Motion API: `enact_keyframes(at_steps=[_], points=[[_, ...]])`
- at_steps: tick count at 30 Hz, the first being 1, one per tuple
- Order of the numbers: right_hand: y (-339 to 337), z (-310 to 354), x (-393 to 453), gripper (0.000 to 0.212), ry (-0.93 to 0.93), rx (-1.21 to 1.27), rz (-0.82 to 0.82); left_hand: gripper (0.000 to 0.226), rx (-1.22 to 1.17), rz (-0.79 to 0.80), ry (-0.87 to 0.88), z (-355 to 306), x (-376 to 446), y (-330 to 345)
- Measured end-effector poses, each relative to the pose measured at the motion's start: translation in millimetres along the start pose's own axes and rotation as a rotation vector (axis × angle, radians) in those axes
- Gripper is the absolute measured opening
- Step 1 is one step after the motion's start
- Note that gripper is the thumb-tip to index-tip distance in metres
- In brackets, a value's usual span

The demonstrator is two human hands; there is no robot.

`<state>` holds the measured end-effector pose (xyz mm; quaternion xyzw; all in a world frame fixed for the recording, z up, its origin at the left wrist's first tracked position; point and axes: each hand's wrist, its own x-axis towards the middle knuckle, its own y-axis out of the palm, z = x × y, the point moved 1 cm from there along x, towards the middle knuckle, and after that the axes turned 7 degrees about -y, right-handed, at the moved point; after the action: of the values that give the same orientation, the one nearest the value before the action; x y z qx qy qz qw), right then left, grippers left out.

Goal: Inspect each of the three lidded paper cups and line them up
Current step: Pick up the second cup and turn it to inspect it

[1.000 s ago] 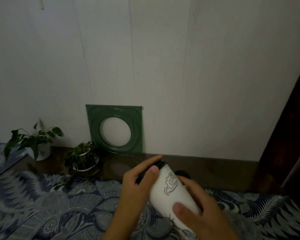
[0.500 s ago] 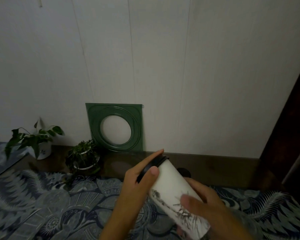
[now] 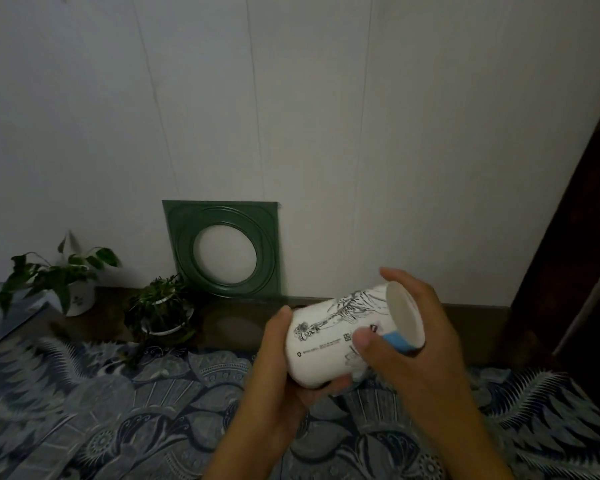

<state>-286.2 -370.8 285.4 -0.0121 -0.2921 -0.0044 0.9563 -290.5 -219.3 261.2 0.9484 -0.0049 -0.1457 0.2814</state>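
A white paper cup (image 3: 329, 337) with black line drawings and a blue band near its base lies almost on its side in the air above the table. Its pale round bottom faces up and to the right; its lid end points left and is hidden behind my left hand (image 3: 274, 372). That hand cups the lid end from below and the left. My right hand (image 3: 416, 344) grips the base end, with the thumb across the printed side. No other cup is in view.
A blue patterned cloth (image 3: 118, 410) covers the table. At the back, against the white wall, stand a green square frame with a round hole (image 3: 224, 249), a small potted plant (image 3: 163, 310) and a leafy plant in a white pot (image 3: 66, 282). A dark door edge (image 3: 575, 237) rises at right.
Both hands have turned the cup over: its black lid end swung from upper left down into my left hand, and its bottom now faces up right. The cup also rose a little.
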Motion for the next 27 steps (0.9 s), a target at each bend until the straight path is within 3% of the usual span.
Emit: enact_keyframes(at_steps=[4, 7, 10, 16, 18, 21, 23, 27], points=[[1, 5, 13, 0.075, -0.121, 0.113, 0.083, 0.066, -0.125, 0.209, -0.3, 5, 0, 4], [6, 6, 20, 0.077, -0.141, 0.177, 0.071, 0.069, -0.173, 0.308, -0.342, 9, 0, 6], [12, 3, 23, 0.075, -0.119, 0.205, -0.057, 0.065, -0.134, 0.261, -0.191, 13, 1, 8], [22, -3, 24, 0.051, 0.002, 0.337, -0.34, 0.084, -0.021, -0.105, 0.313, 18, 5, 22], [21, -2, 24, 0.054, 0.028, 0.354, -0.35, 0.085, 0.001, -0.177, 0.349, 16, 2, 27], [17, 5, 26, 0.057, -0.033, 0.358, -0.252, 0.081, -0.058, -0.087, 0.136, 16, -5, 25], [12, 9, 28, 0.069, -0.08, 0.367, -0.133, 0.07, -0.076, 0.121, -0.048, 15, -11, 22], [4, 16, 31, 0.081, -0.073, 0.387, 0.055, 0.082, -0.159, 0.424, -0.311, 5, -16, 19]])
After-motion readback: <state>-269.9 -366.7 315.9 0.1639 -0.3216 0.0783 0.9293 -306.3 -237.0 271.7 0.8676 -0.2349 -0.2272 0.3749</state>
